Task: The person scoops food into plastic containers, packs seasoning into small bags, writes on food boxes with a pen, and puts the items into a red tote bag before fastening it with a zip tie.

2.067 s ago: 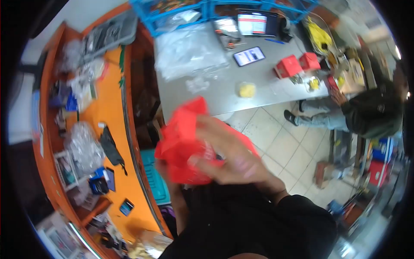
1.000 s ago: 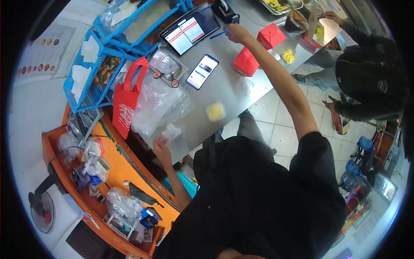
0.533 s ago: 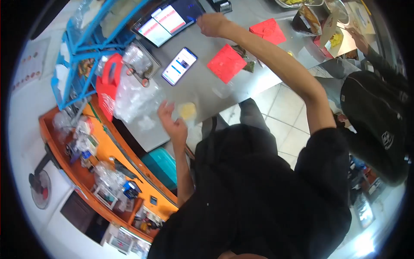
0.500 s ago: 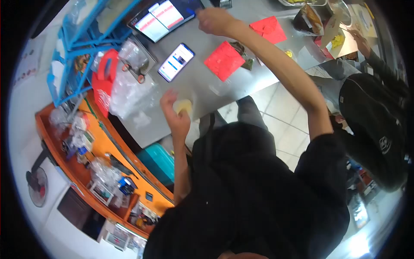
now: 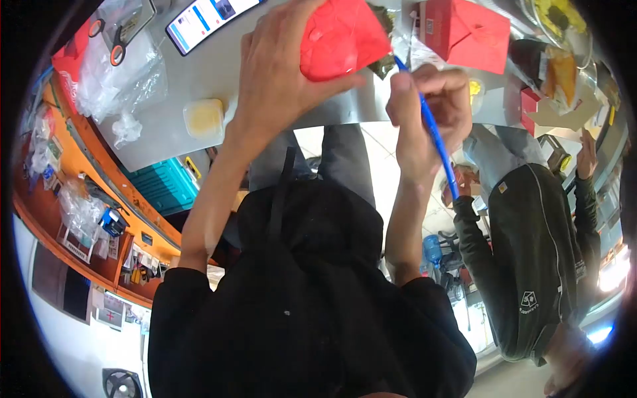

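My left hand (image 5: 275, 76) is closed around the side of a red takeout box (image 5: 344, 40), its thumb along the lower edge. A blue pen (image 5: 434, 136) is gripped in my right hand (image 5: 431, 113), its tip pointing up near the box's right corner. Left of my wrist sits a small clear tub of pale yellow sauce (image 5: 204, 119) on the steel table (image 5: 156, 142). A dark green clear-wrapped packet (image 5: 383, 63) lies behind the red box, partly hidden. Another red box (image 5: 479, 36) stands farther right.
A lit phone (image 5: 207, 23) lies at the back left, beside clear plastic bags (image 5: 126, 83) and orange-handled scissors (image 5: 117, 53). To the right, a person in a dark jacket (image 5: 531, 259) works near an open cardboard box (image 5: 564, 119). A teal crate (image 5: 166, 186) is below the table edge.
My right hand has come back from near the screen and now shows the blue pen. My left hand has left the sauce tub and taken hold of the red box. The view has shifted.
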`<action>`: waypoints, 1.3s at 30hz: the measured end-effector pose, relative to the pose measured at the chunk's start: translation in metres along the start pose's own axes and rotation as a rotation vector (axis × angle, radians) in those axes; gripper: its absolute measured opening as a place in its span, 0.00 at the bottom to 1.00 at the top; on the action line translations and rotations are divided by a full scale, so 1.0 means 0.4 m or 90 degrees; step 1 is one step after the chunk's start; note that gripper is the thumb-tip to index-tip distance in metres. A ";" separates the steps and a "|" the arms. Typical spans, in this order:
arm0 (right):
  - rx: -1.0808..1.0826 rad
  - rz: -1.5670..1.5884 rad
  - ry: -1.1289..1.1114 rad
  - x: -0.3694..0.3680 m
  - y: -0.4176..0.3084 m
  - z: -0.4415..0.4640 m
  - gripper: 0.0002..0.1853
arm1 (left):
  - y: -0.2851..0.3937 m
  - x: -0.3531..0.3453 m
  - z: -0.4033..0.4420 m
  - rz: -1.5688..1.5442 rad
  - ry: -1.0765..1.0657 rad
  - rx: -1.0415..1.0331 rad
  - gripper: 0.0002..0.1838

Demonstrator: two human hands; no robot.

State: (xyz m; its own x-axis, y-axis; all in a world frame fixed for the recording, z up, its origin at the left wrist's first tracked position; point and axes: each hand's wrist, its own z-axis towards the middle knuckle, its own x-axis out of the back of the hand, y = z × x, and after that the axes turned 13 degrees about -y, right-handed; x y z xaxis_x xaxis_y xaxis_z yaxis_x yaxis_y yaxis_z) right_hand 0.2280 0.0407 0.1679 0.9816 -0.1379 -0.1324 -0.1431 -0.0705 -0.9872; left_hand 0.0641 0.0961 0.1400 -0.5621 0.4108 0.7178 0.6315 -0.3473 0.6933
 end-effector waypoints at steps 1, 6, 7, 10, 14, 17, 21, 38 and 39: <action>-0.032 0.018 0.025 -0.010 0.016 0.010 0.11 | 0.002 -0.016 -0.016 -0.032 0.038 0.044 0.49; 0.057 0.155 0.082 -0.060 0.094 0.120 0.05 | 0.116 0.032 -0.118 -0.389 -0.038 0.386 0.46; 0.065 0.153 0.061 -0.053 0.090 0.145 0.05 | 0.126 0.043 -0.136 -0.406 -0.069 0.424 0.46; 0.099 0.165 0.007 -0.030 0.059 0.171 0.06 | 0.078 0.052 -0.151 -0.174 -0.037 0.260 0.46; -0.003 -0.022 -0.069 -0.040 0.032 0.108 0.06 | -0.014 0.019 -0.056 -0.168 0.023 0.083 0.48; -0.022 -0.114 -0.062 -0.051 0.045 0.074 0.09 | -0.066 -0.003 -0.041 -0.220 -0.018 0.007 0.49; 0.009 -0.129 -0.027 -0.048 0.080 0.062 0.11 | -0.065 -0.009 -0.045 -0.259 0.000 0.035 0.47; -0.095 -0.121 -0.051 -0.156 0.071 0.103 0.13 | -0.099 -0.044 -0.055 -0.323 0.054 0.039 0.47; -0.093 -0.131 -0.060 -0.149 0.074 0.098 0.13 | -0.096 -0.045 -0.056 -0.331 0.057 0.043 0.47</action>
State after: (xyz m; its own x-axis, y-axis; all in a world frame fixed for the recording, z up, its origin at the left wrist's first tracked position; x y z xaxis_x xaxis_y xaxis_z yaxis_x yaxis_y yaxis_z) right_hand 0.1702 0.0857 0.1432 0.9984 -0.0145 0.0553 0.0505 -0.2297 -0.9720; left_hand 0.0380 0.0833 0.1020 -0.8515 0.4399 0.2853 0.2888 -0.0607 0.9555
